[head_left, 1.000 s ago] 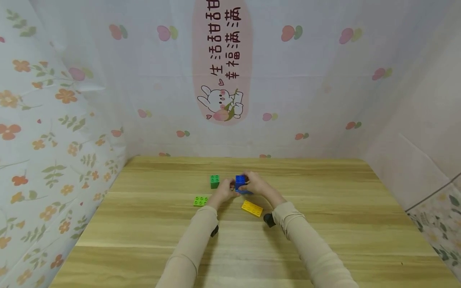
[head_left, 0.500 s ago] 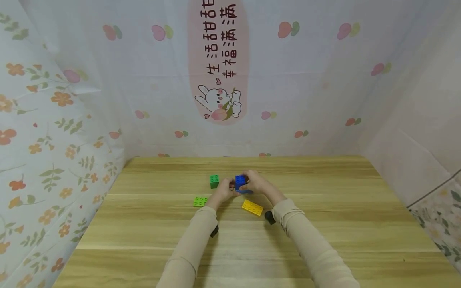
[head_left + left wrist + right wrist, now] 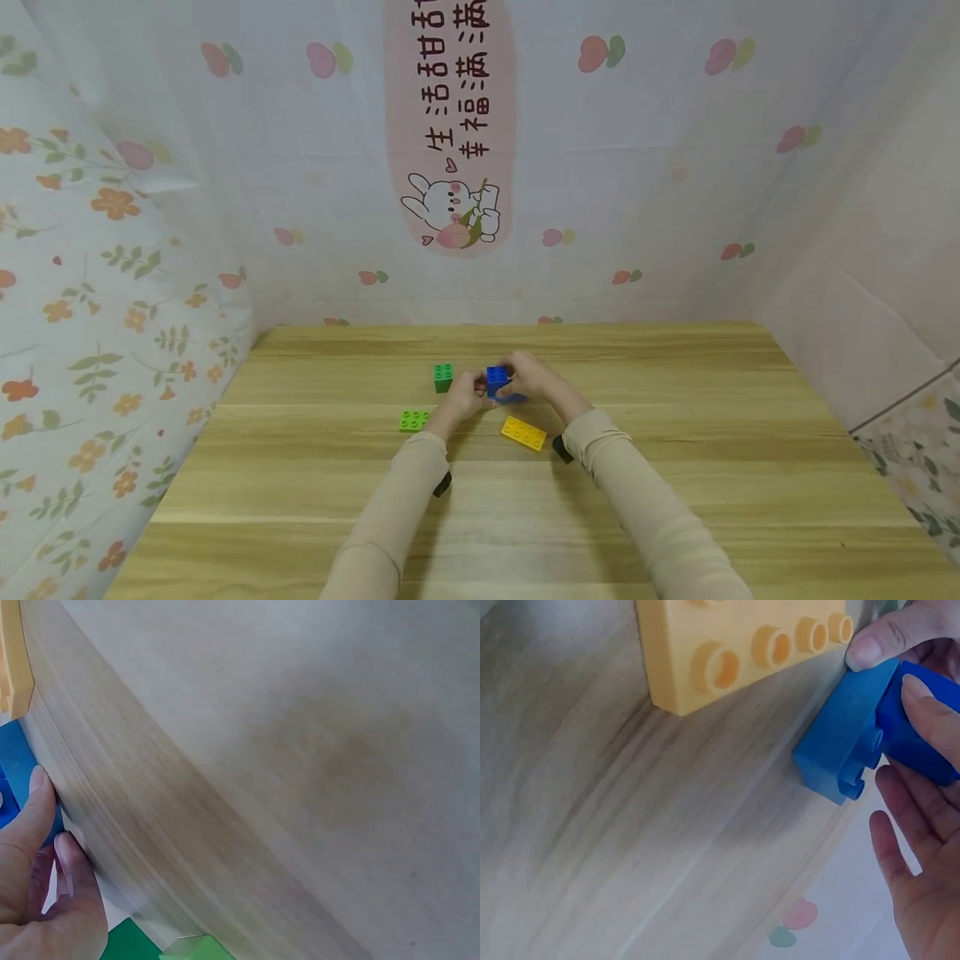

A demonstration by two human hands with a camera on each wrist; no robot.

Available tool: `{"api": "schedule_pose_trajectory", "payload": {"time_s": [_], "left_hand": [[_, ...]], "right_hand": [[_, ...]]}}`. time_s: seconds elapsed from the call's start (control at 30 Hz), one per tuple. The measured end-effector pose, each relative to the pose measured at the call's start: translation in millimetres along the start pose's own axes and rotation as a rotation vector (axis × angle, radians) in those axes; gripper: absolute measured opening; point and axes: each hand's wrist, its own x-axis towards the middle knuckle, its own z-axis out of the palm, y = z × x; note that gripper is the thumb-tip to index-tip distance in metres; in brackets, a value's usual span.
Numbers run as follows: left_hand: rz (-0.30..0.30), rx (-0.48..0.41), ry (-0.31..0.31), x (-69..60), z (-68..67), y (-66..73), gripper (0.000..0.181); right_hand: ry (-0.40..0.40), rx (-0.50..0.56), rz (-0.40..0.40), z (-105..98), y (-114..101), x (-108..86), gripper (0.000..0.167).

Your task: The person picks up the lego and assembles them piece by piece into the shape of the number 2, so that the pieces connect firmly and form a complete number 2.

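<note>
In the head view the right hand [image 3: 531, 377] pinches a dark blue brick [image 3: 497, 378], which sits on one end of a lighter blue brick [image 3: 513, 398]. From the other side, the left hand [image 3: 465, 397] grips the end of the lighter blue brick. The left wrist view has the left hand [image 3: 56, 892] with its thumb against the lighter blue brick [image 3: 21, 754]. In the right wrist view the right hand [image 3: 937, 892] has its thumb on the dark blue brick [image 3: 911, 742]; studs show on the free part of the lighter blue brick [image 3: 836, 746].
A yellow brick [image 3: 523, 433] lies in front of the hands. To the left are a green brick [image 3: 443, 377] and a flat light green brick [image 3: 413, 420], the latter partly behind the left wrist. A patterned cloth [image 3: 600, 183] hangs behind the wooden table [image 3: 300, 467].
The head view has shifted slightly. Both hands keep their hold on the blue bricks, with little visible movement.
</note>
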Motion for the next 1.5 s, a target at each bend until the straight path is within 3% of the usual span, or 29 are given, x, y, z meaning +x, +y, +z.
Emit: {"api": "schedule_pose_trajectory", "payload": {"time_s": [0.17, 0.47, 0.93, 1.2, 1.5], "left_hand": [[0.012, -0.008, -0.002, -4.0, -1.9, 1.5, 0.034], [0.038, 0.017, -0.005, -1.0, 0.4, 2.6, 0.035], [0.052, -0.006, 0.003, -2.3, 3.6, -0.3, 0.038], [0.032, 0.047, 0.004, -5.3, 1.2, 0.9, 0.041], [-0.003, 0.066, 0.000, 0.2, 3.4, 0.1, 0.041]], "right_hand": [[-0.008, -0.011, -0.010, 0, -1, 0.1, 0.044], [0.038, 0.069, 0.009, 2, 7, -0.4, 0.044], [0.054, -0.016, 0.061, 7, 9, -0.7, 0.051], [0.153, 0.217, -0.005, 10, 18, -29.0, 0.073], [0.181, 0.279, 0.051, 12, 30, -64.3, 0.071]]}}
